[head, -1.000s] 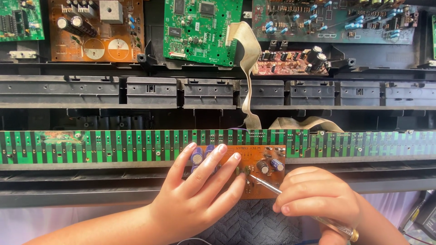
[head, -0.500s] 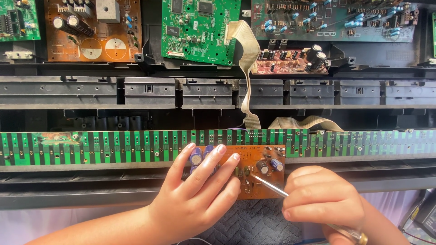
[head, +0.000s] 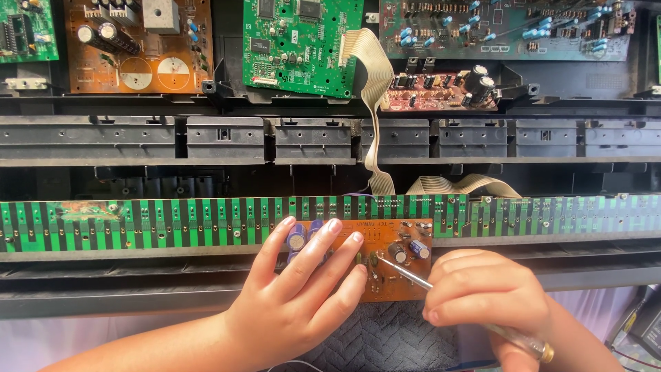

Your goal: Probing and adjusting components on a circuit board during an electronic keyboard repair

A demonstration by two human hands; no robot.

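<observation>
Orange circuit board (head: 385, 265) sits at centre, upper edge touching long green strip board (head: 172, 224), lower edge overhanging black chassis rail (head: 103, 289). Left hand (head: 296, 303) lies flat on its left half, fingers spread open. Right hand (head: 482, 296) is clenched around screwdriver (head: 406, 272), tip on board. Ribbon cable (head: 372, 103) hangs above, well apart.

Ahead of me a long green contact strip (head: 138, 224) with black bars runs from edge to edge. Behind it sits a row of black plastic brackets (head: 227, 138). Along the top lie a green circuit board (head: 296, 41), a brown circuit board (head: 138, 45) with round capacitors, and a small reddish board (head: 441, 89). A beige ribbon cable (head: 372, 103) hangs down from the green board.
</observation>
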